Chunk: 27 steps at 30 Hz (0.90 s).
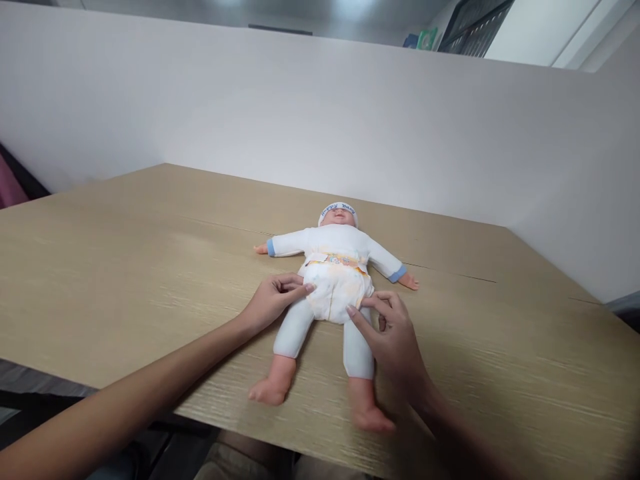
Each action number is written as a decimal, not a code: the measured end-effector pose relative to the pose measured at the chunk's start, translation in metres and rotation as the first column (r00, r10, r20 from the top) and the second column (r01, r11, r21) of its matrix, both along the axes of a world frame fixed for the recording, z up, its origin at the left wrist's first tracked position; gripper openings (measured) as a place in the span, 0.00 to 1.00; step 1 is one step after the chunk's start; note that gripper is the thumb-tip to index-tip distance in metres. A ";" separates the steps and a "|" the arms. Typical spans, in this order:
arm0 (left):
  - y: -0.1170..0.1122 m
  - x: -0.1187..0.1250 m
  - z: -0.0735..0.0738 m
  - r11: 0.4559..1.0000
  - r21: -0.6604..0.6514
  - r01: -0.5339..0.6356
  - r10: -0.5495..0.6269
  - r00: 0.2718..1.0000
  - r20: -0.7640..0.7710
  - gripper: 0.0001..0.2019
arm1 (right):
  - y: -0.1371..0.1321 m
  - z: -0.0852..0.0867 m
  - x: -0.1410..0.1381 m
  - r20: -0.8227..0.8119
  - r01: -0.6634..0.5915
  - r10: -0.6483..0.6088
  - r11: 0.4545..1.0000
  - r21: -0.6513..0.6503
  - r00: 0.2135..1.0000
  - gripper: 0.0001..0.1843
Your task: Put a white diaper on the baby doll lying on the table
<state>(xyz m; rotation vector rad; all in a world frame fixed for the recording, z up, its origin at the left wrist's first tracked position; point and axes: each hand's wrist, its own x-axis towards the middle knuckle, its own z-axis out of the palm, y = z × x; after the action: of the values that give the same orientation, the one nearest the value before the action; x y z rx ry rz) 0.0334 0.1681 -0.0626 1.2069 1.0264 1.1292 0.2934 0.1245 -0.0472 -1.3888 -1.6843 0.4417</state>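
Observation:
A baby doll (334, 243) in a white suit and cap lies on its back on the wooden table (125, 267), arms spread, feet toward me. It wears a white diaper (337, 293) with a coloured waistband. My left hand (273, 303) pinches the diaper's edge at the doll's left-side hip, fingers curled. My right hand (393, 333) rests by the other hip, thumb and forefinger touching the diaper's leg edge.
A white partition wall (300, 113) runs behind and to the right of the table. The table's near edge (200, 417) is close to my body. A dark pink object (10, 187) shows at the far left.

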 end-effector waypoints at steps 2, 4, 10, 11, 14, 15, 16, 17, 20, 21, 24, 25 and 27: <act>-0.007 -0.003 -0.001 0.999 0.040 -0.011 0.012 1.000 -0.019 0.21 | -0.002 -0.003 0.008 0.035 -0.020 0.019 0.999 0.036 0.999 0.17; -0.014 -0.013 -0.004 0.994 0.112 -0.012 0.023 0.995 -0.095 0.20 | -0.005 -0.006 0.022 0.089 -0.072 0.064 0.994 0.088 0.994 0.15; 0.015 -0.052 -0.020 0.799 0.593 -0.102 0.438 0.773 -0.459 0.22 | 0.031 -0.023 0.080 0.374 -0.066 -0.127 0.884 0.463 0.919 0.13; 0.029 -0.054 -0.021 0.743 0.667 -0.064 0.498 0.718 -0.486 0.23 | 0.048 -0.025 0.087 0.420 -0.065 -0.171 0.869 0.491 0.891 0.16; 0.077 -0.051 -0.017 0.679 0.725 0.112 0.558 0.563 -0.610 0.29 | 0.102 -0.028 0.094 0.522 -0.071 -0.202 0.887 0.456 0.829 0.27; 0.092 -0.047 -0.015 0.695 0.702 0.153 0.548 0.520 -0.656 0.30 | 0.118 -0.029 0.093 0.532 -0.056 -0.206 0.899 0.435 0.821 0.30; 0.106 -0.044 -0.013 0.715 0.676 0.178 0.533 0.487 -0.692 0.30 | 0.131 -0.029 0.090 0.539 -0.035 -0.207 0.914 0.404 0.816 0.31; 0.117 -0.040 -0.011 0.735 0.651 0.191 0.517 0.464 -0.719 0.30 | 0.142 -0.030 0.088 0.542 -0.014 -0.204 0.928 0.371 0.815 0.32; 0.135 -0.036 -0.010 0.764 0.616 0.192 0.494 0.440 -0.750 0.29 | 0.153 -0.030 0.081 0.546 0.005 -0.165 0.959 0.282 0.821 0.30; 0.137 -0.036 -0.010 0.769 0.609 0.193 0.489 0.436 -0.756 0.29 | 0.152 -0.030 0.080 0.540 0.004 -0.153 0.964 0.267 0.828 0.30; 0.135 -0.039 -0.010 0.783 0.589 0.200 0.472 0.425 -0.772 0.29 | 0.144 -0.030 0.081 0.505 0.019 -0.147 0.968 0.249 0.850 0.30; 0.134 -0.040 -0.010 0.786 0.583 0.205 0.467 0.421 -0.778 0.29 | 0.142 -0.030 0.081 0.494 0.029 -0.150 0.969 0.244 0.856 0.30; 0.131 -0.040 -0.008 0.798 0.565 0.211 0.451 0.413 -0.791 0.30 | 0.140 -0.029 0.081 0.480 0.042 -0.150 0.973 0.229 0.864 0.30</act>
<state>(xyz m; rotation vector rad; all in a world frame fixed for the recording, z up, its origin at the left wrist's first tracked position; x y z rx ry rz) -0.0062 0.2993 -0.0702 2.4902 1.6656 0.8671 0.3748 0.2647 -0.0761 -1.4983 -1.9862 -0.1738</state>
